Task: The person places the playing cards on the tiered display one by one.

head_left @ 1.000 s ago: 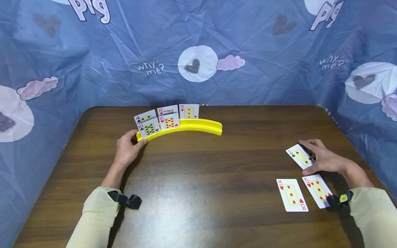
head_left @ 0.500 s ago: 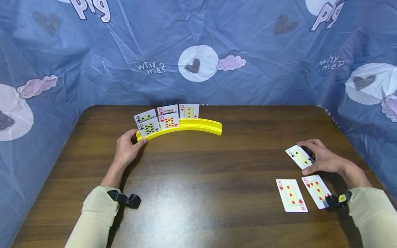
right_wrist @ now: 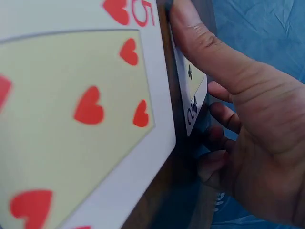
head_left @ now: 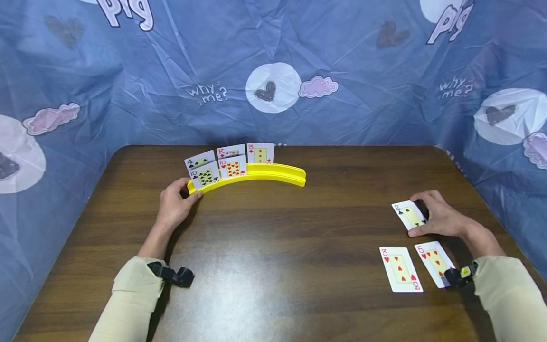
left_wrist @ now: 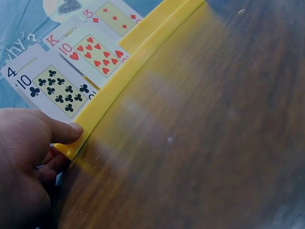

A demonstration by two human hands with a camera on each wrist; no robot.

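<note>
At the left end of a curved yellow playing card holder (head_left: 273,172), my left hand (head_left: 174,205) grips the end, thumb along the front as the left wrist view shows. Standing in its slots are the ten of clubs (head_left: 205,175) before a four of spades (head_left: 200,159), the ten of hearts (head_left: 233,167) before a king of diamonds (head_left: 230,151), and the three of diamonds (head_left: 260,154). On the right, my right hand (head_left: 442,217) holds the two of clubs (head_left: 408,214) between thumb and fingers at opposite edges, its palm covering the card's right end.
Nearer the person lie the three of hearts (head_left: 400,270) and the five of hearts (head_left: 433,262), face up on the brown wooden table (head_left: 299,266). The right wrist camera overlaps the five's lower corner. A blue printed cloth (head_left: 363,57) hangs around the table's back and sides.
My right hand has shifted slightly to the left, with the two of clubs moving a little left too. The left hand and the card holder stay where they were.
</note>
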